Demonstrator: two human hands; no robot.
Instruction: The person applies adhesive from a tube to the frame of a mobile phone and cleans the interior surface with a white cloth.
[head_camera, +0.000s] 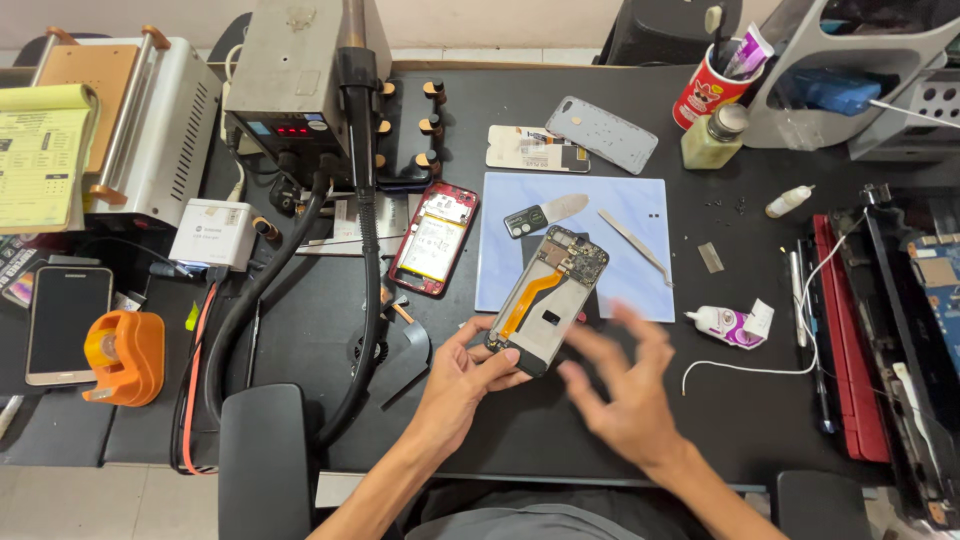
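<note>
My left hand (463, 380) grips the near corner of an opened phone chassis (549, 298), back side up, showing a circuit board at its far end and an orange flex cable. The chassis lies half on a pale blue work mat (640, 205). My right hand (620, 390) hovers just right of the phone's near end, fingers spread and blurred, holding nothing. On the mat beyond lie metal tweezers (634, 243) and a small camera cover piece with a metal pry blade (545, 214).
A red phone frame with battery (434, 238) lies left of the mat. A hot-air station (300, 80) with thick black hose (368, 250) stands at the back left. A glue tube (733, 325), white wire, red cup (708, 92), bottles and an opened laptop (900, 330) are on the right.
</note>
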